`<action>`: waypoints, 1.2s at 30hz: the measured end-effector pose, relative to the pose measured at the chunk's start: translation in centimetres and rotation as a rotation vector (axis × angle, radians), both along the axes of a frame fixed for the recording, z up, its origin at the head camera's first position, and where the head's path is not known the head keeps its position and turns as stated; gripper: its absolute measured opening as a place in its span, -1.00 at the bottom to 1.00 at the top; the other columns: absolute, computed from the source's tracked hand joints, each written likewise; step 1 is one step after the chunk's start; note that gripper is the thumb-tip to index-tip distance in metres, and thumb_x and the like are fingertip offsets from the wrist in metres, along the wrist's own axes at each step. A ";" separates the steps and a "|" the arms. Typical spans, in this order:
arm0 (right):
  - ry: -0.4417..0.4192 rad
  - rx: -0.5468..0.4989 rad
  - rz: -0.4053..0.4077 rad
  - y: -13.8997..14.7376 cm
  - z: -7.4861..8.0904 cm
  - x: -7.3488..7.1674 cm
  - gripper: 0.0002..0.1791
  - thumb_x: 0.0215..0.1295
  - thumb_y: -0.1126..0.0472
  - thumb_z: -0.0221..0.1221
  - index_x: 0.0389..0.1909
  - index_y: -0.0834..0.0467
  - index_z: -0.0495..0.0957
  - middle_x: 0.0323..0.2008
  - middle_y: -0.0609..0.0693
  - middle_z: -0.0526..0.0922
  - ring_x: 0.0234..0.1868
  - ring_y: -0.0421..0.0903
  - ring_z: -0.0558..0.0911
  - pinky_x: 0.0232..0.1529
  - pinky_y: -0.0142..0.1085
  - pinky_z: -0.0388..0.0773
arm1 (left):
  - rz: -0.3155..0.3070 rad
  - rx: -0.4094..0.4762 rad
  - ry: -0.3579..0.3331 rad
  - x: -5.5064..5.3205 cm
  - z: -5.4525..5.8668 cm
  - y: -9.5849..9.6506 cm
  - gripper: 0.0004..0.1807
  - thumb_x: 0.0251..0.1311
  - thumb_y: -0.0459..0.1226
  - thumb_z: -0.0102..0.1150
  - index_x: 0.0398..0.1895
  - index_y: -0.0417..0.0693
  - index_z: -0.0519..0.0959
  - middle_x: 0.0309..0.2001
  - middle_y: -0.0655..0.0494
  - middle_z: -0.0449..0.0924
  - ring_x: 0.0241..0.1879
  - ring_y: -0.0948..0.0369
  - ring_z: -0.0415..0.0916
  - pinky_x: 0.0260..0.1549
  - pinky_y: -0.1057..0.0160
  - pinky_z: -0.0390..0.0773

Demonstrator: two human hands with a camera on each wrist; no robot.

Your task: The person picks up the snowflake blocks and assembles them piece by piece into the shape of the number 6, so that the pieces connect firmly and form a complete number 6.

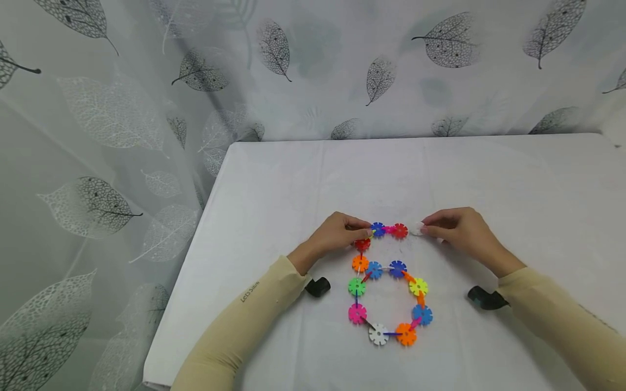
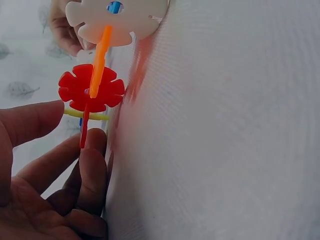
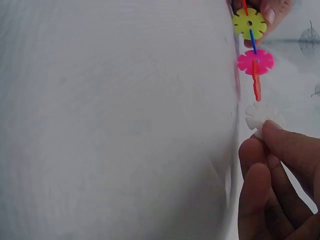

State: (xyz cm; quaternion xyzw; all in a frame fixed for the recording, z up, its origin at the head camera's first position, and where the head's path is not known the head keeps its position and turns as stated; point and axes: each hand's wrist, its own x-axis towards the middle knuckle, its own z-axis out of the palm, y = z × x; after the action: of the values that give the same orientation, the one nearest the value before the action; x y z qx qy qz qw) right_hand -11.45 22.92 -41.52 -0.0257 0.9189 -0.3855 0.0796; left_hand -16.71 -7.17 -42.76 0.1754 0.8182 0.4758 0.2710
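Observation:
Notched plastic flower discs in many colours are linked edge to edge on the table, forming a closed loop with an arm rising from its upper left. My left hand (image 1: 337, 234) pinches that arm near its top corner, at a yellow disc (image 2: 95, 116) between a red disc (image 1: 362, 244) and a blue disc (image 1: 378, 229). Beyond the blue disc come a pink disc (image 3: 256, 62) and a red disc (image 1: 399, 231), the arm's free end. My right hand (image 1: 459, 231) pinches a white disc (image 3: 260, 116) between thumb and fingers, a small gap away from that red disc.
The loop's lower side, with a white disc (image 1: 379, 334) and an orange disc (image 1: 406, 334), lies nearest me. A white cloth covers the table (image 1: 274, 184). Behind and to the left hangs a leaf-patterned curtain (image 1: 313, 65). Black wrist-camera pieces (image 1: 319, 287) show under both wrists.

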 end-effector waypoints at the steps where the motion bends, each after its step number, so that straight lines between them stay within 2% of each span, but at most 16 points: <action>1: 0.008 0.002 0.005 -0.2 0.0 0.0 -0.70 0.30 0.13 0.39 -0.04 0.19 0.72 -0.16 0.11 0.74 -0.37 -0.01 0.61 -0.45 -0.32 0.61 | -0.001 -0.002 0.003 0.0 0.0 0.0 -0.65 0.34 -0.10 0.30 0.11 -0.03 0.71 -0.15 0.24 0.74 -0.28 0.28 0.57 -0.35 0.36 0.54; 8: 0.026 0.016 0.008 -0.7 -0.1 0.1 -0.73 0.29 0.12 0.39 -0.07 0.18 0.72 -0.20 0.07 0.74 -0.36 -0.01 0.60 -0.46 -0.32 0.60 | 0.011 -0.019 0.019 0.0 -0.1 0.2 -0.65 0.32 -0.09 0.32 0.09 0.01 0.73 -0.05 0.21 0.73 -0.19 0.32 0.57 -0.29 0.37 0.53; 22: 0.024 0.023 -0.016 -1.0 -0.5 0.1 -0.73 0.25 0.11 0.42 -0.13 0.16 0.67 -0.26 0.03 0.74 -0.29 0.00 0.66 -0.46 -0.29 0.61 | 0.011 -0.028 0.022 0.0 -0.2 0.1 -0.66 0.33 -0.11 0.30 0.10 0.00 0.72 -0.13 0.24 0.73 -0.30 0.29 0.55 -0.36 0.37 0.53; 28: 0.031 0.000 -0.020 -1.0 -0.7 0.1 -0.71 0.26 0.09 0.42 -0.14 0.17 0.65 -0.25 0.05 0.74 -0.30 0.00 0.67 -0.46 -0.30 0.61 | 0.009 -0.028 0.028 -0.1 -0.2 0.1 -0.66 0.33 -0.11 0.31 0.09 0.00 0.73 -0.13 0.24 0.74 -0.26 0.30 0.55 -0.34 0.37 0.51; 32: 0.067 -0.001 -0.014 -1.1 -0.9 0.2 -0.72 0.25 0.09 0.43 -0.15 0.15 0.63 -0.26 0.04 0.74 -0.28 0.01 0.68 -0.46 -0.31 0.60 | 0.011 -0.033 0.030 -0.1 -0.2 0.0 -0.66 0.33 -0.11 0.31 0.10 0.00 0.73 -0.09 0.21 0.74 -0.19 0.32 0.54 -0.30 0.37 0.50; 36: 0.130 0.034 -0.007 -1.3 -1.0 0.3 -0.75 0.23 0.11 0.44 -0.17 0.13 0.65 -0.27 0.00 0.75 -0.23 0.01 0.71 -0.34 -0.41 0.57 | 0.012 -0.043 0.039 -0.1 -0.4 0.0 -0.66 0.33 -0.09 0.31 0.10 0.00 0.73 -0.07 0.20 0.74 -0.15 0.32 0.53 -0.27 0.38 0.49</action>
State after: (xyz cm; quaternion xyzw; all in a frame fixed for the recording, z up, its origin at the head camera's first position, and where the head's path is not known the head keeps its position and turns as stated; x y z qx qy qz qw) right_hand -11.18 21.59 -42.48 -0.0461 0.9286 -0.3676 0.0187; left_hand -16.84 -7.13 -43.12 0.1739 0.8345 0.4560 0.2558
